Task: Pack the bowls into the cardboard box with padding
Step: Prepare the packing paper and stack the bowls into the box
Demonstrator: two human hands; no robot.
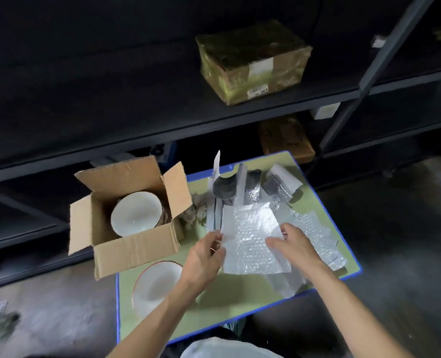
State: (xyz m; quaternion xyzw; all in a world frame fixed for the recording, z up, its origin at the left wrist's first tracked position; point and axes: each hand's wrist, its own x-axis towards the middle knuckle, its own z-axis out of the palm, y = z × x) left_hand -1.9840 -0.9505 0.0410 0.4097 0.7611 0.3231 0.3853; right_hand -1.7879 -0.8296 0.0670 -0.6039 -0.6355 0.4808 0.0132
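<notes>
**Bubble sheet**: held between my two hands, over the tray.
**Left hand**: thumb and fingers pinch the sheet's left edge.
**Right hand**: fingers lie on the sheet's right edge; I cannot tell whether they grip it.
**Bowl**: in the box, beyond my left fingers.
**Second bowl**: loose on the tray, just beside my left wrist.
**Risks, as I judge them:**
- My left forearm could knock the loose bowl.
- A one-sided pinch could let the slick sheet slip.
- Bowls stacked without padding between them could chip.
</notes>
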